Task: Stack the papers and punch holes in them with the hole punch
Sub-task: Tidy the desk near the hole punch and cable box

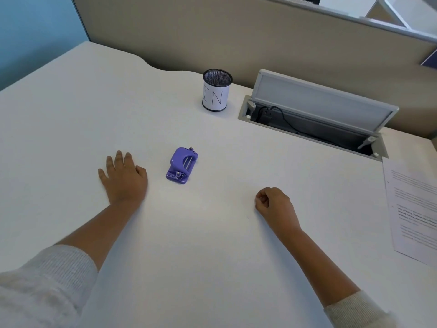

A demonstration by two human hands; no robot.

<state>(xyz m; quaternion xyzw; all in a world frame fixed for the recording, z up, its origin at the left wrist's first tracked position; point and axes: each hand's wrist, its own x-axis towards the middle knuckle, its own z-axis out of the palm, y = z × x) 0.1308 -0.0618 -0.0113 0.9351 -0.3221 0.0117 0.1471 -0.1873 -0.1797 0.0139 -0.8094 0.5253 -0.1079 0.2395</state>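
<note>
Nearest, two pale knit sleeves [45, 275] pushed back from bare forearms, both reaching out over a white desk [201, 256]. Right hand [275, 202] resting on the desk toward the right, fingers curled inward into a loose fist, thumb against the forefinger; nothing visibly held, though the inside of the curl stays hidden. Left hand [124, 176] lying palm down and flat on the desk farther out on the left, fingers extended and slightly spread, empty.

Just beside the left hand, to its right and apart from it, a purple hole punch [182, 165] sitting on the desk between the two hands, metal pins showing at both ends. Papers [413, 209] well off to the right at the desk's edge, printed with text, partly cut by the frame; looks like more than one sheet, but hard to tell.

Farther back, a black mesh pen cup [217, 90] standing upright, wrapped in a white label marked "IN". To its right, an open cable hatch [314, 114] set into the desk, lid tilted up, a black cable inside. Behind everything, a beige partition [236, 36].
</note>
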